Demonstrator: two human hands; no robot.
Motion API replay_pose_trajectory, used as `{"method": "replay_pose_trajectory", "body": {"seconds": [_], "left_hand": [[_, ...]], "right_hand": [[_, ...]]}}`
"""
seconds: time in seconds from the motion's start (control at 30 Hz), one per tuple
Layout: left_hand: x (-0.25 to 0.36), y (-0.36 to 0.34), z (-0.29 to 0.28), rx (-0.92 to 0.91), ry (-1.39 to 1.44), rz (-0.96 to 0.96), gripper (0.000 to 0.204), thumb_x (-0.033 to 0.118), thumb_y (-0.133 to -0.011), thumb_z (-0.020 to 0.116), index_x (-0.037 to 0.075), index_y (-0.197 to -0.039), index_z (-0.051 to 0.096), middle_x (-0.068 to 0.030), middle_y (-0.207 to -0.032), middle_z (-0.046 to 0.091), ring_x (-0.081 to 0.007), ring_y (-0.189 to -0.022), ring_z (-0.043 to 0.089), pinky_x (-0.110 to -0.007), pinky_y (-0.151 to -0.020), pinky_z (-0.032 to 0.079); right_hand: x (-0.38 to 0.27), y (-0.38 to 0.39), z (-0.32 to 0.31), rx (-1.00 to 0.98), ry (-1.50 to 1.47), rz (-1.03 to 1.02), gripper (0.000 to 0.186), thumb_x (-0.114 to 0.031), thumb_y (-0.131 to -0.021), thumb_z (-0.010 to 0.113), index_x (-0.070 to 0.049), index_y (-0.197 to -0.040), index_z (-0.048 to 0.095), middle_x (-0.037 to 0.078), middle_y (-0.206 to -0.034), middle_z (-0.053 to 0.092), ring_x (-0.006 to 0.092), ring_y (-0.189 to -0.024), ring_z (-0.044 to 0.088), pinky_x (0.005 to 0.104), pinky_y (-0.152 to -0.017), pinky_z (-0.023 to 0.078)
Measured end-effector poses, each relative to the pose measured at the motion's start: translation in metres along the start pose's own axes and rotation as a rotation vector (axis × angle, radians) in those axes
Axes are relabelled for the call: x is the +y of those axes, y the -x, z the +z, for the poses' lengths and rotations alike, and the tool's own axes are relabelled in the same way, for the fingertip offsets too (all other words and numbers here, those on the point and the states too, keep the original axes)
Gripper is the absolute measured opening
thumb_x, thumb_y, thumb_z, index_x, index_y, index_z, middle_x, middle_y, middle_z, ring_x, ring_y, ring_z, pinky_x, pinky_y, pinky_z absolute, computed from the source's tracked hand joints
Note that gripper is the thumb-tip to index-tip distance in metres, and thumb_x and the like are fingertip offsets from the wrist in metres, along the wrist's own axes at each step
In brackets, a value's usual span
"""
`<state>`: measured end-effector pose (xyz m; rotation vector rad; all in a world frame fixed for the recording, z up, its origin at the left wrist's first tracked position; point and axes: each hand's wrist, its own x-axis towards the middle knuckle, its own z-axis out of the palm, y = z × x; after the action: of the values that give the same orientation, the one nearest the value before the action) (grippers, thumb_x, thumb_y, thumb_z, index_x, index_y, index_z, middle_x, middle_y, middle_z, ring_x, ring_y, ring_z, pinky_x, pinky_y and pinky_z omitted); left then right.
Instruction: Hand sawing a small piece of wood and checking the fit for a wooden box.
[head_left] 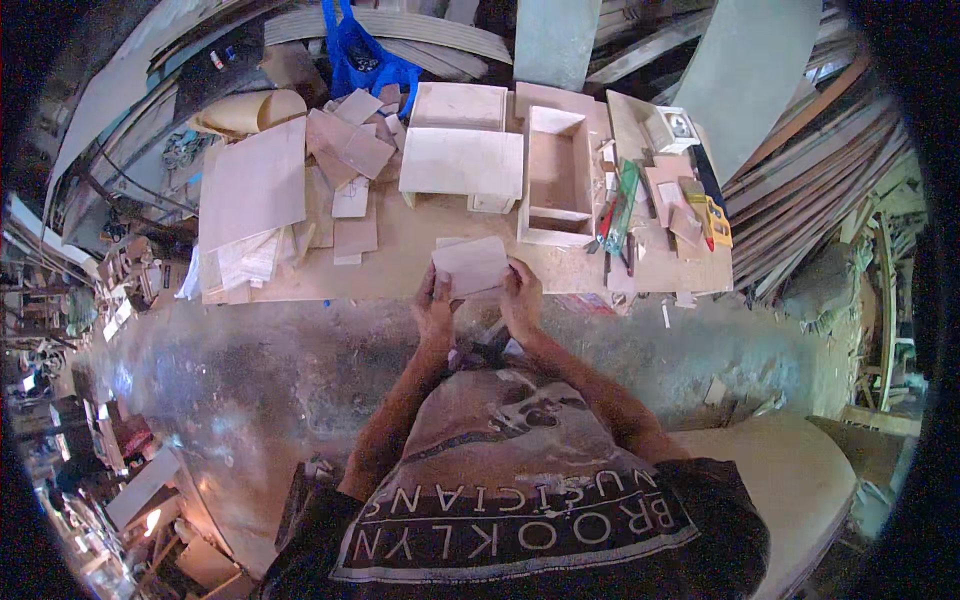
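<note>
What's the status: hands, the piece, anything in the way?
Left hand and right hand both gripping a small plywood piece, one per side. Piece held above workbench edge. Nothing between hands and piece; open wooden box stands beyond.

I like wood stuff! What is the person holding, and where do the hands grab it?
A small flat wooden panel, held by both hands: the left hand at its lower left edge, the right hand at its lower right edge.

Both arms reach forward, elbows bent. The left hand (434, 308) and right hand (521, 298) are close together, fingers curled.
</note>
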<state>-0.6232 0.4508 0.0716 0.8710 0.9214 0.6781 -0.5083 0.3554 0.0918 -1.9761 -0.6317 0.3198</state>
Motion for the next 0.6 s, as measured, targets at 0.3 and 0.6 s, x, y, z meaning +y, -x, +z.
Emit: {"method": "replay_pose_trajectory", "body": {"seconds": [0.3, 0.6], "left_hand": [[0.001, 0.014, 0.004, -0.069, 0.158, 0.09, 0.044, 0.023, -0.1, 0.045, 0.009, -0.141, 0.04, -0.0136, -0.133, 0.049, -0.0256, -0.112, 0.057, -0.043, -0.087, 0.053], [0.007, 0.021, 0.007, -0.045, 0.106, 0.098, 0.035, 0.015, -0.097, 0.052, 0.006, -0.131, 0.049, -0.0082, -0.124, 0.055, -0.021, -0.106, 0.057, -0.039, -0.085, 0.053]], "right_hand": [[0.041, -0.001, 0.023, 0.14, -0.564, 0.264, 0.021, -0.01, -0.092, 0.051, 0.005, -0.102, 0.06, 0.01, -0.081, 0.062, 0.0184, -0.072, 0.056, 0.034, -0.068, 0.048], [0.021, -0.002, 0.008, 0.002, -0.131, 0.11, 0.024, -0.009, -0.089, 0.052, 0.007, -0.106, 0.059, 0.008, -0.082, 0.064, 0.0152, -0.075, 0.058, 0.0291, -0.068, 0.047]]}}
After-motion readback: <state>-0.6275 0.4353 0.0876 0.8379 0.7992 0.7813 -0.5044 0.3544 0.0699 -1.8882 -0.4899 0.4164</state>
